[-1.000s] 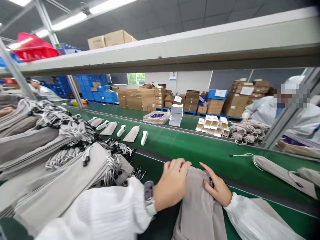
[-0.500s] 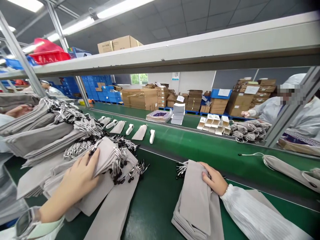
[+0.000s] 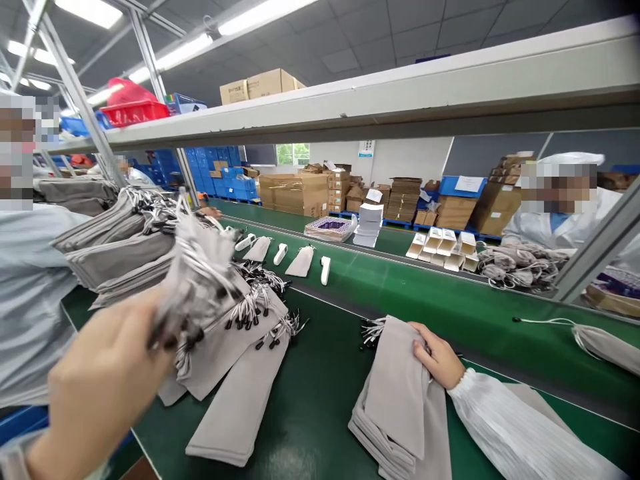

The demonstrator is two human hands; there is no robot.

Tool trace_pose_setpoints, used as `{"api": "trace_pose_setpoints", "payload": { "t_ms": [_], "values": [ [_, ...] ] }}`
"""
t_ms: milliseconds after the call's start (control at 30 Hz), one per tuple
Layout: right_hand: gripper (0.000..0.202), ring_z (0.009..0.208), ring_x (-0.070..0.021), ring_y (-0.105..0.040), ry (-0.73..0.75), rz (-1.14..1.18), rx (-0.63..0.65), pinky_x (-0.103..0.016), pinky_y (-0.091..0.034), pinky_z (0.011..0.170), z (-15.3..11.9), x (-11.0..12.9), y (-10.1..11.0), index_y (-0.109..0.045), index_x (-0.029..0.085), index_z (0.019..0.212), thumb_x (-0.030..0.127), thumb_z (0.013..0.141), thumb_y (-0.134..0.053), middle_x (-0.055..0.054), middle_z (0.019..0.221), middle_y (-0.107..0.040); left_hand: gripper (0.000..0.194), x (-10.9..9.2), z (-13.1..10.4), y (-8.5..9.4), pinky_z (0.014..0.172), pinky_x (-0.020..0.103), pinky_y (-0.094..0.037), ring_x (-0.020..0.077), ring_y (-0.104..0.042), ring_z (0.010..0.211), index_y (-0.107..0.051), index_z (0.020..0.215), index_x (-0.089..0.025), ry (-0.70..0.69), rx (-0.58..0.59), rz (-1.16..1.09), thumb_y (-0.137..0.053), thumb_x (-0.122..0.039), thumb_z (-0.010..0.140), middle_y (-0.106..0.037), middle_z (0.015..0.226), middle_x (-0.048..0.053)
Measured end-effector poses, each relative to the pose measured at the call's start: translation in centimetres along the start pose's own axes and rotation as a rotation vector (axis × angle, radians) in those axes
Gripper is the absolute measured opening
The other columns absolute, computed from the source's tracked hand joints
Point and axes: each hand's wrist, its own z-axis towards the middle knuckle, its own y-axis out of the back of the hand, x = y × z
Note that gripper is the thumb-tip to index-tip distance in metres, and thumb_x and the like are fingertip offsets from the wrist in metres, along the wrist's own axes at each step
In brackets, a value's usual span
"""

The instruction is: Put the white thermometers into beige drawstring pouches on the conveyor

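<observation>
My left hand (image 3: 110, 367), blurred, is closed on a bunch of grey pouches (image 3: 195, 267) with white cords and black cord ends, lifted at the left. Beneath and beyond it, more grey pouches (image 3: 243, 407) lie fanned on the green table. Behind them rises a tall pile of stacked pouches (image 3: 120, 257). My right hand (image 3: 440, 357) rests on the upper right edge of a separate stack of grey pouches (image 3: 395, 393), fingers over the top one and thumb across it.
On the green belt (image 3: 380, 280) lie white devices (image 3: 325, 271) and small pouches (image 3: 301, 261). Beyond are open white boxes (image 3: 440, 247), a paper stack (image 3: 369, 223) and bundled pouches (image 3: 525, 263). A shelf (image 3: 350, 107) crosses above. People stand left and right.
My left hand has closed on a bunch of pouches and raised it off the left pile. My right hand stays on its stack. The view has turned left.
</observation>
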Motion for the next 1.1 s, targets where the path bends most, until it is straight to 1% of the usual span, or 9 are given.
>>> {"api": "trace_pose_setpoints", "payload": {
  "t_ms": [67, 133, 233, 400, 567, 700, 800, 967, 1100],
  "values": [
    [0.037, 0.092, -0.0195, -0.054, 0.000, -0.005, -0.010, -0.032, -0.042, 0.080, 0.0, 0.1, 0.1, -0.044, 0.019, 0.112, 0.030, 0.077, -0.033, -0.006, 0.105, -0.056, 0.037, -1.7, -2.1, -1.2, 0.077, 0.038, -0.039, 0.0291, -0.047, 0.099, -0.043, 0.111, -0.020, -0.160, 0.040, 0.022, -0.033, -0.036, 0.078, -0.052, 0.105, 0.009],
    [0.038, 0.091, -0.0194, -0.055, -0.002, -0.015, -0.013, -0.031, -0.042, 0.079, 0.0, 0.3, 0.1, -0.044, 0.019, 0.111, 0.029, 0.077, -0.033, -0.006, 0.104, -0.057, 0.030, -3.4, -3.6, -3.2, 0.077, 0.042, -0.038, 0.0341, -0.047, 0.097, -0.053, 0.094, -0.013, -0.373, 0.249, 0.021, -0.041, -0.033, 0.074, -0.053, 0.102, 0.016],
    [0.038, 0.089, -0.0193, -0.055, -0.009, -0.029, 0.000, -0.032, -0.043, 0.077, 0.0, 0.4, 0.2, -0.043, 0.018, 0.112, 0.029, 0.078, -0.032, -0.006, 0.100, -0.058, 0.035, -4.9, -4.1, -5.9, 0.088, 0.051, -0.027, 0.0400, -0.030, 0.115, -0.056, 0.091, -0.010, -0.500, 0.391, -0.035, -0.053, -0.029, 0.062, -0.042, 0.120, 0.023],
    [0.038, 0.088, -0.0198, -0.054, -0.023, -0.022, 0.037, -0.033, -0.042, 0.076, 0.0, 0.1, 0.2, -0.040, 0.020, 0.114, 0.030, 0.079, -0.031, -0.006, 0.101, -0.056, 0.037, -4.5, -1.6, -6.6, 0.085, 0.048, -0.029, 0.0347, -0.037, 0.110, -0.055, 0.085, -0.017, -0.447, 0.578, -0.301, -0.045, -0.049, 0.069, -0.049, 0.115, 0.015],
    [0.038, 0.087, -0.0200, -0.054, -0.032, -0.022, 0.036, -0.034, -0.042, 0.078, 0.0, -0.3, 0.0, -0.040, 0.020, 0.115, 0.031, 0.079, -0.031, -0.006, 0.102, -0.056, 0.041, -4.6, 1.2, -7.0, 0.078, 0.043, -0.032, 0.0282, -0.045, 0.098, -0.045, 0.112, -0.019, -0.497, 0.691, -0.393, -0.040, -0.038, 0.075, -0.054, 0.103, 0.011],
    [0.040, 0.090, -0.0200, -0.054, -0.027, -0.030, 0.031, -0.033, -0.043, 0.077, 0.0, -0.4, -0.1, -0.040, 0.020, 0.115, 0.032, 0.078, -0.032, -0.006, 0.104, -0.056, 0.046, -5.3, 2.0, -8.1, 0.076, 0.043, -0.034, 0.0300, -0.048, 0.091, -0.052, 0.103, -0.013, -0.564, 0.822, -0.368, -0.049, -0.043, 0.068, -0.057, 0.092, 0.012],
    [0.038, 0.091, -0.0195, -0.054, -0.012, -0.022, 0.019, -0.032, -0.043, 0.077, 0.0, -0.4, 0.0, -0.041, 0.020, 0.114, 0.031, 0.078, -0.032, -0.005, 0.104, -0.056, 0.038, -5.5, 2.7, -7.5, 0.075, 0.038, -0.038, 0.0279, -0.052, 0.086, -0.059, 0.089, -0.014, -0.614, 0.971, -0.409, -0.053, -0.042, 0.065, -0.059, 0.089, 0.011],
    [0.038, 0.091, -0.0195, -0.054, 0.003, -0.003, 0.001, -0.032, -0.043, 0.077, 0.0, -0.5, -0.2, -0.042, 0.021, 0.114, 0.030, 0.078, -0.033, -0.005, 0.103, -0.057, 0.026, -5.5, 5.2, -2.9, 0.067, 0.027, -0.042, 0.0190, -0.057, 0.075, -0.055, 0.098, -0.026, -0.649, 1.052, -0.637, -0.048, -0.035, 0.075, -0.062, 0.085, 0.000],
    [0.038, 0.092, -0.0198, -0.053, 0.019, 0.000, -0.018, -0.035, -0.041, 0.080, 0.1, -0.1, -0.1, -0.043, 0.020, 0.113, 0.027, 0.077, -0.035, -0.006, 0.104, -0.056, 0.033, -7.6, 6.4, -0.3, 0.069, 0.028, -0.045, 0.0204, -0.056, 0.084, -0.052, 0.104, -0.025, -0.417, 1.042, -1.009, -0.048, -0.042, 0.076, -0.060, 0.095, 0.000]
  ]
}}
